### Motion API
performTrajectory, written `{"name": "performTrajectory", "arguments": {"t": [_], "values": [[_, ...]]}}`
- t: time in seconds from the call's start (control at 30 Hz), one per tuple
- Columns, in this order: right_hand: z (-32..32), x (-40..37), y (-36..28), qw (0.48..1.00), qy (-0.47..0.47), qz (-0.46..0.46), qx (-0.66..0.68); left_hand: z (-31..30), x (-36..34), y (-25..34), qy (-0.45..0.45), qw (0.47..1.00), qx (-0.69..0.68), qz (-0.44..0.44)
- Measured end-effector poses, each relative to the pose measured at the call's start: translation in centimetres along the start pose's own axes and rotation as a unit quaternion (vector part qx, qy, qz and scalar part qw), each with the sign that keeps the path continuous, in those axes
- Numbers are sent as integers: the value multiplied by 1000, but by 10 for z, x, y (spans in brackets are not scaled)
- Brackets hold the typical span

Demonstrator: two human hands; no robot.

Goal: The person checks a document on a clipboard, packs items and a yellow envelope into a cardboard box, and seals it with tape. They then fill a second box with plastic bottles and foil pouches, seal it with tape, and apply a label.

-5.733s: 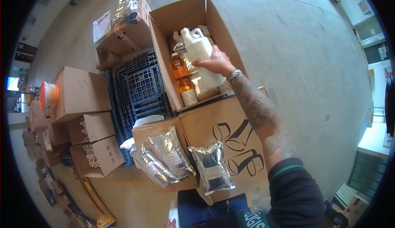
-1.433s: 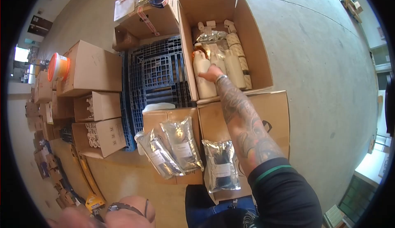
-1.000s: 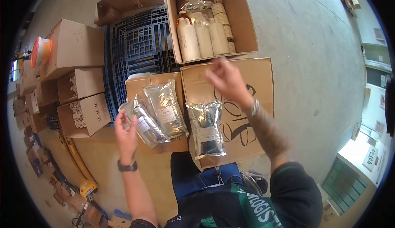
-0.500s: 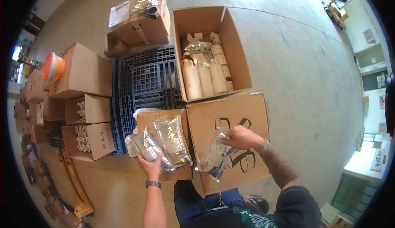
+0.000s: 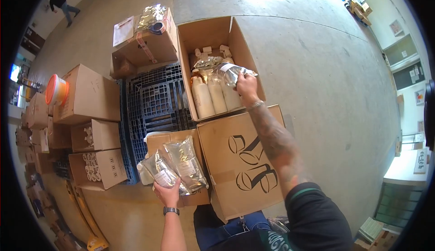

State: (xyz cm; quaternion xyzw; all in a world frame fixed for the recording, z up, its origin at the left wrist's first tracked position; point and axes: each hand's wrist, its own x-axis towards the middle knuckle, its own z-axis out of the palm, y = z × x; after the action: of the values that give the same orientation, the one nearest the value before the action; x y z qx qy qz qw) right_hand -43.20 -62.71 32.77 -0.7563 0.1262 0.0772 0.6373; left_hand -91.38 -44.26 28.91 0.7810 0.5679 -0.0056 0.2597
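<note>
My right hand grips one end of a silver foil pouch with a white label, held over the open cardboard box. Inside that box stand cream-coloured bottles, an amber bottle partly hidden behind them, white caps and more foil. My left hand is closed on the lower end of another labelled foil pouch. Beside it a similar pouch lies on a smaller cardboard box. To the right of these, a closed carton bears black line drawings.
A blue plastic pallet lies left of the open box. Behind it is a taped carton with foil and a tape roll on top. More cartons and an orange-rimmed tub stand left. A person walks at the far left.
My right hand has carried its foil pouch from above the closed carton forward to over the open box. My left hand stays on its pouch. The distant person has come further into view.
</note>
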Motion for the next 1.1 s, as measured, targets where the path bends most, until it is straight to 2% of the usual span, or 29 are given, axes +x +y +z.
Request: {"name": "performTrajectory", "arguments": {"t": [0.13, 0.2, 0.27, 0.3, 0.37, 0.4, 0.43, 0.5, 0.53, 0.6, 0.7, 0.8, 0.9, 1.0, 1.03, 1.1], "values": [[-1, 43, 102, 972, 115, 170, 116, 1, 1, -4, 2, 999, -41, 7], [-7, 30, 94, 988, 146, -24, -35, 4, 7, -5, -3, 997, -76, 12], [-8, 1, 75, 944, 163, -217, -186, 2, 11, -9, -29, 993, -115, -9], [-10, -37, 39, 934, 95, -302, -165, 2, 14, -11, -46, 990, -132, -26], [-9, -115, 10, 955, -131, -229, -137, -10, 11, 9, -70, 986, -145, -31], [-3, -147, 18, 940, -227, -189, -169, -16, 7, 15, -82, 985, -151, -35], [6, -174, 34, 900, -314, -242, -180, -10, 8, 10, -81, 981, -178, 0], [35, -217, 66, 852, -360, -284, -253, 4, 15, -6, -75, 968, -227, 76], [50, -223, 67, 808, -420, -286, -298, 1, 15, -3, -79, 963, -246, 79], [74, -233, 57, 729, -408, -302, -459, 1, 11, 6, -91, 951, -282, 84], [98, -229, 77, 654, -376, -404, -517, 4, 11, 0, -85, 945, -307, 69], [98, -217, 86, 657, -382, -432, -486, 7, 9, -3, -96, 933, -343, 46], [96, -203, 77, 638, -426, -443, -463, 5, 7, -1, -101, 920, -377, 34], [107, -209, 75, 642, -451, -342, -517, 11, 9, -12, -75, 923, -373, 55], [106, -207, 67, 627, -459, -328, -536, 15, 12, -15, -62, 925, -368, 67], [109, -199, 77, 608, -535, -269, -521, 20, 13, -23, -78, 913, -397, 50]]}}
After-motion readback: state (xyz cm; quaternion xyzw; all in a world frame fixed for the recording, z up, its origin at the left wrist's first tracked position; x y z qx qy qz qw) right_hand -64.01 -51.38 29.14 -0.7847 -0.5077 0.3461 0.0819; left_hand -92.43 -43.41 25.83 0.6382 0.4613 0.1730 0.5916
